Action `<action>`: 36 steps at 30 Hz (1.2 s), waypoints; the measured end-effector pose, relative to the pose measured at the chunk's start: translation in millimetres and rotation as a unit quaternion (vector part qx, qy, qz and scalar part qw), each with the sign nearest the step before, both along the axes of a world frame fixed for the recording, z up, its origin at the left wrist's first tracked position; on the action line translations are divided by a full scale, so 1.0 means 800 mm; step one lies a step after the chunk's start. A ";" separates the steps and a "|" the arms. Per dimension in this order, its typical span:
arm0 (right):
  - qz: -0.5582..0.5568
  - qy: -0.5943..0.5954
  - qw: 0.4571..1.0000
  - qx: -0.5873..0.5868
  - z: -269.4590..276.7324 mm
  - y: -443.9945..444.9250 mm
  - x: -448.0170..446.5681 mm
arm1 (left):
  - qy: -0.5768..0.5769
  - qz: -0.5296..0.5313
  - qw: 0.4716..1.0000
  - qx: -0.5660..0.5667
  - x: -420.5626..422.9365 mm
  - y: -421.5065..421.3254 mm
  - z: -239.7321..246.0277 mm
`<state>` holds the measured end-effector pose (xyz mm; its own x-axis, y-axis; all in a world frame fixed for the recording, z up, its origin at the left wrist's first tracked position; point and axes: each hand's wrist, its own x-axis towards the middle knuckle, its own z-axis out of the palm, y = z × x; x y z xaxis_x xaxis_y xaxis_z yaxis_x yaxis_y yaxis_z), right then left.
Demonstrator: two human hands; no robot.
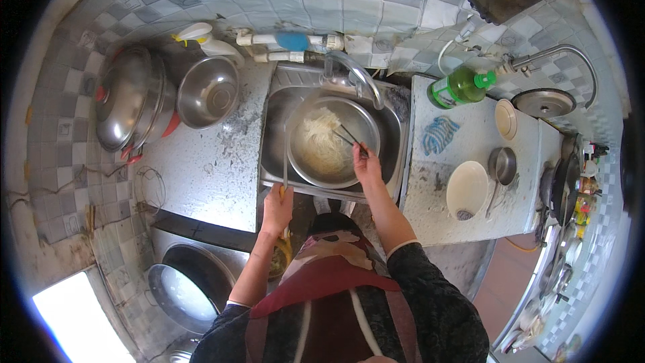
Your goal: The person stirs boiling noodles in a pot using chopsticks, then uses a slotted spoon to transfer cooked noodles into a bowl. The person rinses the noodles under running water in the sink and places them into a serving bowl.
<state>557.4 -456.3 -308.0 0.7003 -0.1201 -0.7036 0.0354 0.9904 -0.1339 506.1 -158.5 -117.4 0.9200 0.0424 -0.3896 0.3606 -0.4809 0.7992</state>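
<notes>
A round steel basin (370,126) sits in the sink (272,161), with a clump of pale thin noodles (322,133) in it. My right hand (367,164) grips a pair of dark chopsticks (347,134), whose tips reach into the noodles. Over the basin's left rim stands the metal shaft of a long-handled utensil (285,159); my left hand (278,206) is closed around its yellowish handle. Blur hides the shape of that utensil's head. The curved faucet (363,73) arches above the basin's far right edge.
Left counter: a steel bowl (209,93) and a large lidded pot (131,101). Right counter: a green soap bottle (458,88), striped cloth (440,134), cream bowl (467,186) and small steel ladle (503,165). A wok (201,262) and whitish-filled pan (181,295) stand lower left.
</notes>
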 end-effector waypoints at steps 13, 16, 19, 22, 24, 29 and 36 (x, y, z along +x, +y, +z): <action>0.331 -0.177 0.522 -0.766 0.101 0.080 0.050 | -0.019 -0.016 1.000 0.006 -0.008 -0.005 -0.009; 0.372 -0.247 0.418 -0.791 0.104 0.068 0.024 | -0.043 -0.029 0.998 0.021 -0.010 -0.004 -0.014; 0.437 -0.264 0.365 -0.778 0.127 0.031 -0.003 | -0.048 -0.035 0.998 0.038 -0.008 -0.007 -0.015; 0.519 -0.221 0.272 -0.779 0.189 -0.005 -0.011 | 0.026 -0.010 1.000 0.009 -0.003 -0.014 0.004; 0.499 -0.198 0.225 -0.813 0.214 -0.012 -0.003 | -0.018 -0.022 0.999 0.025 -0.007 -0.012 -0.010; 0.360 -0.202 0.402 -0.817 0.195 0.026 0.052 | -0.033 -0.022 0.999 0.016 -0.010 -0.014 -0.012; 0.480 -0.276 0.348 -0.757 0.105 0.025 0.014 | -0.007 -0.023 0.999 0.026 -0.012 -0.013 -0.007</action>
<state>568.5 -436.3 -224.0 0.9069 0.4155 -0.0700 0.2200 -0.6085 -0.7625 496.7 -168.8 -122.7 0.9271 0.0193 -0.3744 0.3251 -0.5387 0.7772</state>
